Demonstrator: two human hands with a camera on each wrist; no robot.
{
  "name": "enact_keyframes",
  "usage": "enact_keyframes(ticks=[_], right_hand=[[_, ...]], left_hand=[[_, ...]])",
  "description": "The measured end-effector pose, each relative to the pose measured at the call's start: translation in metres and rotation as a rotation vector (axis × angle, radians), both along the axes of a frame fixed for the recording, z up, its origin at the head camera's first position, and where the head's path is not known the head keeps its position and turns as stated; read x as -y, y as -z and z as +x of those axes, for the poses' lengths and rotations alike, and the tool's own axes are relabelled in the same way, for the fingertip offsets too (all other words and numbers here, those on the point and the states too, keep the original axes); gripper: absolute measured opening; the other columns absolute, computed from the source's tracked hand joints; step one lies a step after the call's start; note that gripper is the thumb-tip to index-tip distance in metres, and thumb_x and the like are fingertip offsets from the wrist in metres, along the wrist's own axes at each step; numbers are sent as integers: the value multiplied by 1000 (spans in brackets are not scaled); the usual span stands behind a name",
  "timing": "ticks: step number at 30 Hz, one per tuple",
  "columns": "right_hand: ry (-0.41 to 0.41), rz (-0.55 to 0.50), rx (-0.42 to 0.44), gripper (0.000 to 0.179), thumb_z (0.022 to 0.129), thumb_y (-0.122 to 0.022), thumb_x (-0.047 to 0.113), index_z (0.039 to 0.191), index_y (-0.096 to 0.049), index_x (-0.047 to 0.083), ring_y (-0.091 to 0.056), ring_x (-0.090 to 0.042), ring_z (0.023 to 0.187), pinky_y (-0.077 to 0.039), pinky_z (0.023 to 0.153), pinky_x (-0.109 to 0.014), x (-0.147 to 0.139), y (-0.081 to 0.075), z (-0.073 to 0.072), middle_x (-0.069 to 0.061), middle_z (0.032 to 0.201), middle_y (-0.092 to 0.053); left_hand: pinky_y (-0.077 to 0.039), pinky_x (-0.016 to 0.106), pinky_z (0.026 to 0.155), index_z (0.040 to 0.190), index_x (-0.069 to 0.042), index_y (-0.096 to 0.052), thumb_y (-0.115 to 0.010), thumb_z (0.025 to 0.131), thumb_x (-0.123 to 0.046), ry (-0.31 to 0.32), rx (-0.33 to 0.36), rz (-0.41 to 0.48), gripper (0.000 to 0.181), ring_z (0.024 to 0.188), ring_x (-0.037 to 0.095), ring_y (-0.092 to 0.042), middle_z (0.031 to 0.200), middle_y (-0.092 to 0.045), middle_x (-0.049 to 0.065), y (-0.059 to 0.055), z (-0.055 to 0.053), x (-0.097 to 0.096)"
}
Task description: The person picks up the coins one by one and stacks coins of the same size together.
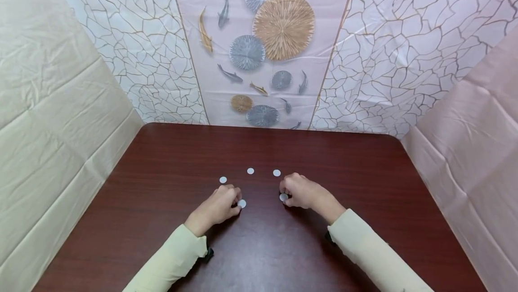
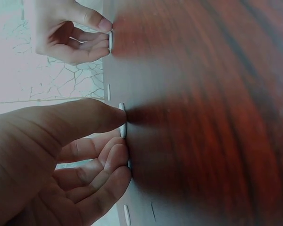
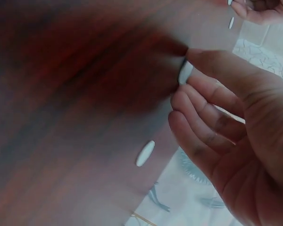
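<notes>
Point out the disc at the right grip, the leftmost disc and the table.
Disc (image 1: 283, 197) at the right grip (image 1: 303, 191): head view, middle of visible face.
Leftmost disc (image 1: 223, 179): head view, centre of face.
Table (image 1: 251, 256): head view, bare top.

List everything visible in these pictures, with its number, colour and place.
Table: one, reddish brown, lower middle
Discs: five, white, three lying on the table, two pinched
Backdrop: one, pale with printed fish, behind the table
Left cloth: one, cream, left of table
Right cloth: one, pinkish, right of table
Sleeves: two, cream, lower left and right
Dark pieces: two, black, under the sleeves
Left hand: one, pinching the near left disc
Right hand: one, pinching the near right disc
</notes>
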State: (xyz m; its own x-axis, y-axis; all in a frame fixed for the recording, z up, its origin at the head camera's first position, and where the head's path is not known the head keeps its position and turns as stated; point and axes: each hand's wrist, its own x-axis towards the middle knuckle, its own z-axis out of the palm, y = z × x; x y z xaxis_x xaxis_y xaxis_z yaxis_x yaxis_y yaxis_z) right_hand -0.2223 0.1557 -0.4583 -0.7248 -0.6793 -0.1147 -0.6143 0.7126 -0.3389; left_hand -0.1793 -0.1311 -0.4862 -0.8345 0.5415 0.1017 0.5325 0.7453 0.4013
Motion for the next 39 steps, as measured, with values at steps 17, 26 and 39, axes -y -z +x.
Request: enact_keyframes(ticks=[17, 26, 39], right_hand=[[-42, 303, -161, 32, 68, -84, 25, 58, -53, 22, -44, -8, 52, -44, 54, -26, 20, 7, -13, 9, 57, -50], [-82, 105, -131, 28, 73, -75, 15, 64, -48, 21, -28, -4, 53, -29, 52, -22, 13, 3, -13, 12, 57, -35], [-122, 23, -217, 10, 72, -72, 17, 74, -63, 15, -47, -5, 57, -42, 56, -20, 28, -4, -12, 8, 72, -57]], left_hand=[[-54, 27, 70, 91, -3, -69, -81, 85, -5, 4, 3, 4, 14, 79, 15, -61, 86, -64, 5, 4, 0, -3], [-53, 27, 70, 90, -4, -68, -81, 85, -6, 1, 1, -8, 14, 79, 15, -61, 85, -64, 4, 2, -2, 0], [-51, 26, 69, 88, -5, -67, -82, 85, -7, 0, 11, -8, 15, 78, 14, -58, 83, -62, 3, 0, -1, 0]])
